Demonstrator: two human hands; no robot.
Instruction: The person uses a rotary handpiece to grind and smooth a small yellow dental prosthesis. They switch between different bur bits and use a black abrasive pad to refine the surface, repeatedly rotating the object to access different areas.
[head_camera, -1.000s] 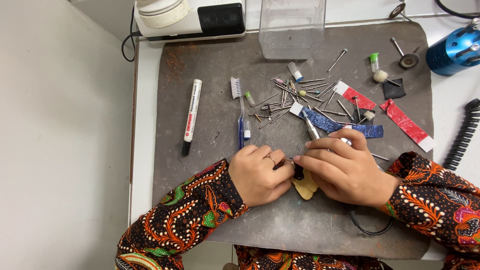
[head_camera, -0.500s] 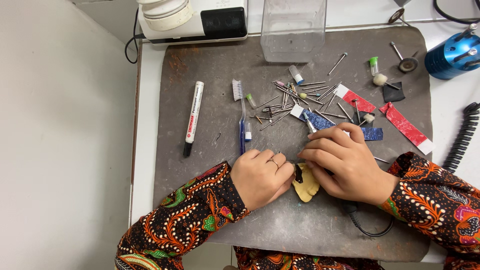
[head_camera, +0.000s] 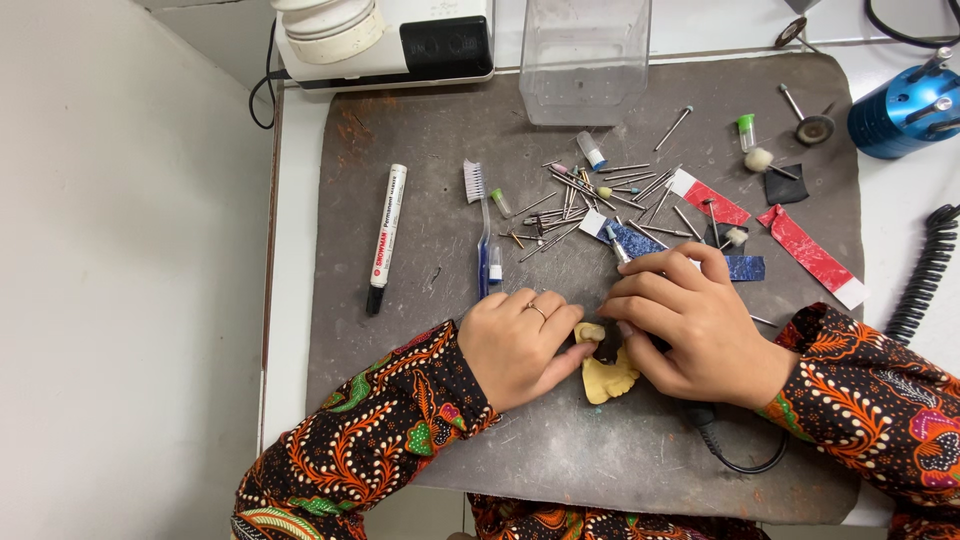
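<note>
My left hand (head_camera: 520, 343) and my right hand (head_camera: 695, 320) meet over a small yellowish dental cast (head_camera: 605, 375) on a dark grey mat (head_camera: 420, 180). The left fingers curl around the cast's left side, a ring on one finger. My right hand presses down on it from the right and seems to grip a dark tool whose black cable (head_camera: 735, 455) trails out under the wrist. The tool's tip is hidden between my fingers. Both sleeves are dark with an orange pattern.
Several metal burs (head_camera: 590, 195) lie scattered above my hands, with a blue toothbrush (head_camera: 483, 235), a white marker (head_camera: 386, 235), red strips (head_camera: 810, 250) and blue strips (head_camera: 640, 240). A clear container (head_camera: 585, 60), a white machine (head_camera: 400, 35), a blue bur holder (head_camera: 905, 110) and a coiled cord (head_camera: 925, 270) ring the mat.
Both hands have stayed on the cast, shifting only slightly. More of the yellowish cast shows below my fingers now.
</note>
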